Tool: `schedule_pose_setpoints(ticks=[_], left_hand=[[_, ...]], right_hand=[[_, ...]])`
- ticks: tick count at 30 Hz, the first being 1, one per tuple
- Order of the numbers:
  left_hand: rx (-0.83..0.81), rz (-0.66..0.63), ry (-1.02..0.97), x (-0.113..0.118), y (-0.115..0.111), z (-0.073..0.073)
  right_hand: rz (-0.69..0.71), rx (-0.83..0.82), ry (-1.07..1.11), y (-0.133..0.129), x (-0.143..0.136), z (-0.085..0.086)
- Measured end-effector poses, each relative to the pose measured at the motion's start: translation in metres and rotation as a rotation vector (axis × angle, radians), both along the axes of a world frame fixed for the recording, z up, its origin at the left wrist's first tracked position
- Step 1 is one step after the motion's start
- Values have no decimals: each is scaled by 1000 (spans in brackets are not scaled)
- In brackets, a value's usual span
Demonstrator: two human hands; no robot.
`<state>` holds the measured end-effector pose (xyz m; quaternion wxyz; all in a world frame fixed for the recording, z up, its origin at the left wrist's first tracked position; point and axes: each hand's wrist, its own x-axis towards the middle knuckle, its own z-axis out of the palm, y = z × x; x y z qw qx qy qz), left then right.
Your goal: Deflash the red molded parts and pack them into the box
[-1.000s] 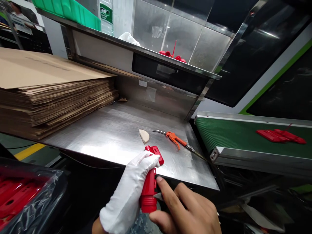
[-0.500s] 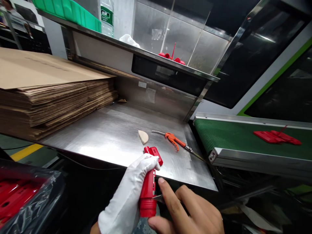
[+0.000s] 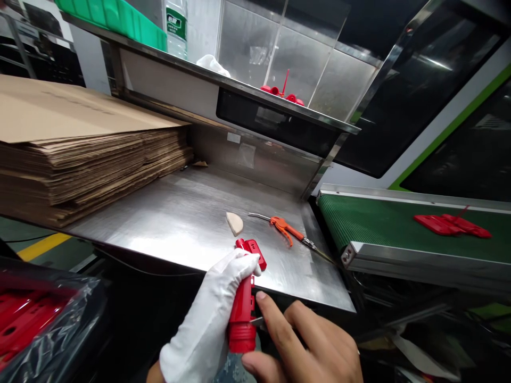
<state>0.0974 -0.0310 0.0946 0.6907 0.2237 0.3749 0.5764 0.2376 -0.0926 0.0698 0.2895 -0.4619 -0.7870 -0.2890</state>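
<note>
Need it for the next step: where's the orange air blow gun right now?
The orange air blow gun lies on the steel table, toward its right edge, just right of the beige half-round piece and beyond the red part in the gloved left hand.

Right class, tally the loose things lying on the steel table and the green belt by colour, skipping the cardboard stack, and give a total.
Red: 1, the moulded parts cluster on the green belt
Orange: 1, the air blow gun on the steel table
Beige: 1, the half-round piece on the steel table
Total: 3
</note>
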Motion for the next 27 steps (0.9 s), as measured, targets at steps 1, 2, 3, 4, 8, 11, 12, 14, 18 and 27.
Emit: schedule_pose_setpoints(ticks=[1,2,3,4,8,11,12,14,18,27], left_hand=[[-1,-16,-6,0,0,-1],[-1,-35,-10,0,0,-2],[-3,-49,-13,0,0,-3],[-6,-55,-12,0,0,-4],[-29,-72,-15,0,-1,-4],[-35,-67,-31,0,-2,-3],[-34,-61,-36,-1,-2,-3],[-35,-51,-49,-1,-2,-3],[-45,-50,-70,-1,-1,-3],[-46,-26,-26,1,-4,-6]], right_hand=[[-3,0,-1,0,0,0],[-7,4,-6,0,0,0],[-7,12,-13,0,0,1],[-7,21,-20,0,0,1],[4,40,-26,0,0,2],[7,52,-20,1,-1,1],[4,59,-22,1,-1,1],[-3,69,-31,2,-1,1],[0,80,-48,2,-2,0],[21,57,-95,2,-2,5]])
